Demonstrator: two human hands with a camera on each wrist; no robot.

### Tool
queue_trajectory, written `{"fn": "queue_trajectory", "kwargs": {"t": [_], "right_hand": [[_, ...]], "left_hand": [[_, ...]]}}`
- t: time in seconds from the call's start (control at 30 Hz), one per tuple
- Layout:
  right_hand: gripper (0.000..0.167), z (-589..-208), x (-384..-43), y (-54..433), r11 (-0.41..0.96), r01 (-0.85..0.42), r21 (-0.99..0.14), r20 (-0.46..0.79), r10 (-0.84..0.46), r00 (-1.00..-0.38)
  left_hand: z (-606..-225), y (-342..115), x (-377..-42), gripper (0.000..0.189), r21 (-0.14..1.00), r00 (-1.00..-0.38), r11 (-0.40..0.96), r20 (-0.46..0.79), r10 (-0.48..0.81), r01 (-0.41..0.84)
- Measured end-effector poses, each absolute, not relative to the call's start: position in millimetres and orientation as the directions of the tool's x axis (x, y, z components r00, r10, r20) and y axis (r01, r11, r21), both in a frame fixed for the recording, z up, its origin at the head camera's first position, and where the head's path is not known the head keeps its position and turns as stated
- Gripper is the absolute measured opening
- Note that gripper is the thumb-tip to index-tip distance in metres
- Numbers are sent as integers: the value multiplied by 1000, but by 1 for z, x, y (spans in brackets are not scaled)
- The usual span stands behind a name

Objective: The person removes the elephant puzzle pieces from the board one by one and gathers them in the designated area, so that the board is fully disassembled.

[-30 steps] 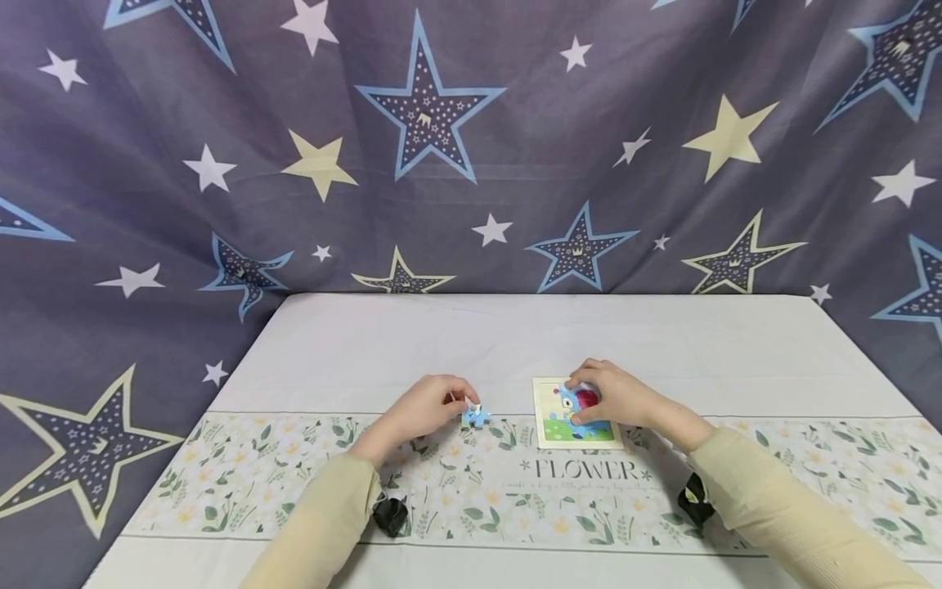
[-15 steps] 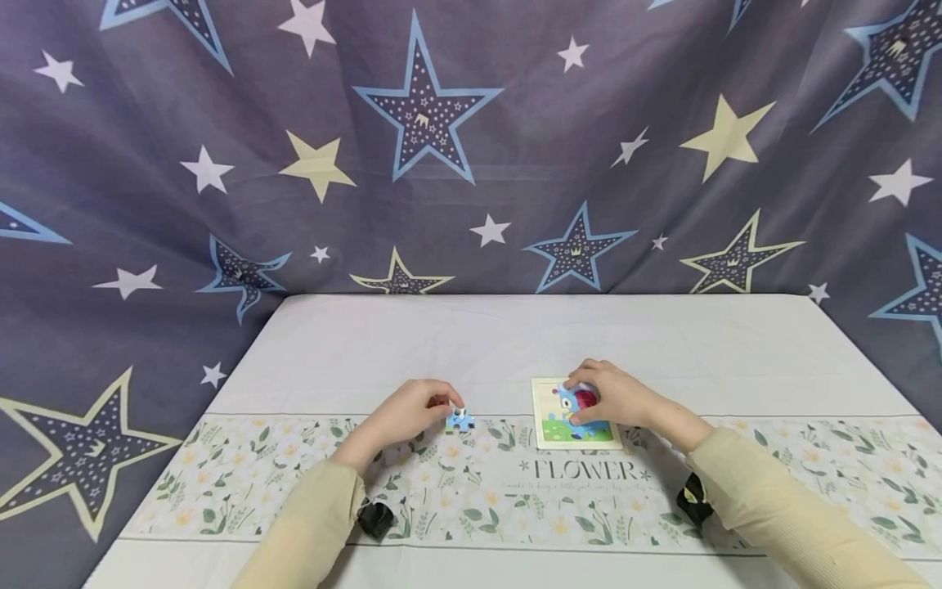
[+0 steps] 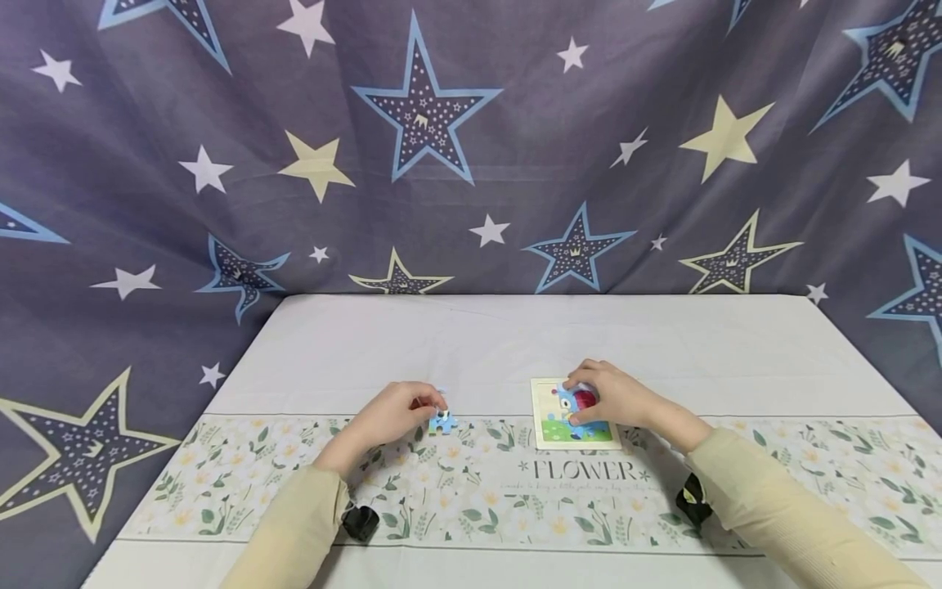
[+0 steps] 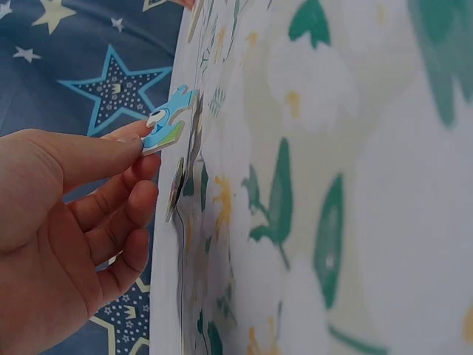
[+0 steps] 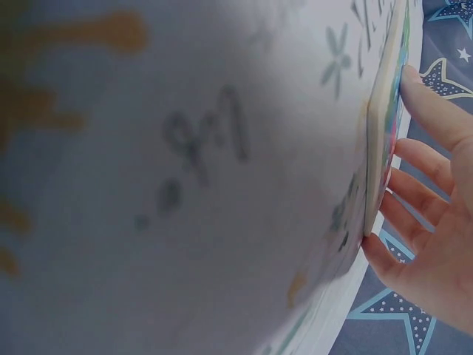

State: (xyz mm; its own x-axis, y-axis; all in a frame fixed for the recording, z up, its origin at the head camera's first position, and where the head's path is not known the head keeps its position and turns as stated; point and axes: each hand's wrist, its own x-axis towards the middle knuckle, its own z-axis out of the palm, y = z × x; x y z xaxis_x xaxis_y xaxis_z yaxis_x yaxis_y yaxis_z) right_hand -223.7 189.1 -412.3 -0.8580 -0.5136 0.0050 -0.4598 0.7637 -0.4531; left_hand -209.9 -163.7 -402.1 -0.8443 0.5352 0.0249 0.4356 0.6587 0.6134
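Note:
In the head view my left hand (image 3: 395, 411) is left of the middle, pinching a small blue puzzle piece (image 3: 444, 423) between thumb and fingertips. The left wrist view shows this piece (image 4: 166, 124) with blue, white and green on its face, tilted close to the tablecloth. Below it, another thin flat piece (image 4: 176, 190) appears near the fingers. My right hand (image 3: 616, 394) rests over a square puzzle board (image 3: 540, 433) with a picture of a blue animal. In the right wrist view, the thumb and fingers touch the board's face, and the little finger is at its edge (image 5: 375, 159).
The white table (image 3: 471, 343) carries a floral printed band (image 3: 456, 507) with the word FLOWER below the board. Behind the table hangs a dark curtain (image 3: 471, 213) with stars. Dark wrist devices (image 3: 361, 523) sit under both sleeves.
My left hand has moved left with the pinched puzzle piece, away from the board. The right hand and the board stay where they were.

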Motion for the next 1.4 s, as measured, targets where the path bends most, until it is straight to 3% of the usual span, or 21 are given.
{"fn": "queue_trajectory", "kwargs": {"t": [0.73, 1.4], "right_hand": [[55, -411, -224, 190, 761, -472, -446, 20, -518, -855], [55, -411, -223, 189, 762, -455, -460, 1, -512, -859]], "left_hand": [[-406, -173, -210, 13, 637, -873, 684, -35, 487, 356], [-409, -170, -211, 13, 625, -869, 687, -28, 494, 371]]}}
